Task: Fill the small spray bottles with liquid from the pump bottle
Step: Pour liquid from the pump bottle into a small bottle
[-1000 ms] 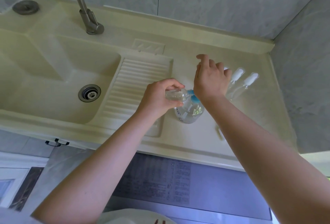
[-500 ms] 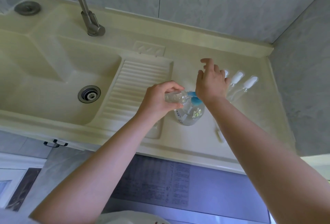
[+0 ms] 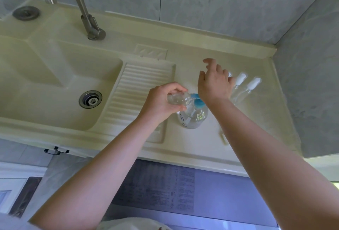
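Over the bench (image 3: 201, 141) we're gripping a small spray bottle (image 3: 178, 99) sideways in left hand (image 3: 161, 103) at the pump bottle (image 3: 192, 118) spout to catch liquid; right hand (image 3: 213, 83) fingers spread, pressing pump.

right hand (image 3: 213, 85) now spread wider over pump bottle (image 3: 192, 118), fingers splayed

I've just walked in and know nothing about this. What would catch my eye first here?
Two bare arms reach over a pale counter: the left hand holds a small clear bottle tipped sideways at the blue spout of a clear pump bottle, while the right hand is above the blue pump top, fingers spread. Capped spray bottles lie to the right; the sink sits left.
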Tool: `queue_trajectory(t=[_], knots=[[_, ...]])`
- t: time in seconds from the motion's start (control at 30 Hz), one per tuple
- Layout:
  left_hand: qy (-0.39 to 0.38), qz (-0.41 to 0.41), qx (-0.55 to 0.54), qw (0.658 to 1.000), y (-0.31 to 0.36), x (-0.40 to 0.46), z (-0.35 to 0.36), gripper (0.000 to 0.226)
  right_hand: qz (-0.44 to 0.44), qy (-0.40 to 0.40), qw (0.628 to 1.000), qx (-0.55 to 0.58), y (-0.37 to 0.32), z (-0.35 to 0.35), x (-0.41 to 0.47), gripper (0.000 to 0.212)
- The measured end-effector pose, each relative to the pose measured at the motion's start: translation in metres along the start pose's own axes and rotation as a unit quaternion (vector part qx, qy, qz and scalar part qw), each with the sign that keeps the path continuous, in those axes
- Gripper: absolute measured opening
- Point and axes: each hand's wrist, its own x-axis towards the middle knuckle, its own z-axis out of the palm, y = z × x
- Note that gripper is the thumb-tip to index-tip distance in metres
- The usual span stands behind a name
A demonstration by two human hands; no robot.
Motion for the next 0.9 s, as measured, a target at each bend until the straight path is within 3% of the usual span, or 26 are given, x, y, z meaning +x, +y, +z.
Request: queue_trajectory(t=[0.13,0.37,0.5,0.73,0.9], knots=[[0.002,-0.005,0.0,1.0,-0.0023,-0.0006,0.002,0.045,-0.016,-0.017,0.999,-0.048,0.0001,0.0018,-0.0012,0.05],[-0.003,-0.018,-0.006,1.0,-0.0021,-0.0008,-0.0003,0.046,-0.032,-0.021,0.998,-0.052,0.0,-0.0036,0.0065,0.041],[-0.005,-0.022,0.003,1.0,-0.0037,-0.0009,0.0025,0.045,-0.038,-0.02,0.996,-0.073,0.001,0.0034,0.0016,0.048],[-0.001,-0.027,-0.001,1.0,-0.0006,-0.0003,0.0007,0.045,-0.053,0.034,0.996,-0.07,-0.0041,-0.0028,0.0046,0.044],[0.004,-0.026,0.006,1.0,-0.0023,-0.0027,0.0029,0.045,-0.035,0.021,0.996,-0.085,-0.0024,-0.0009,-0.002,0.062]])
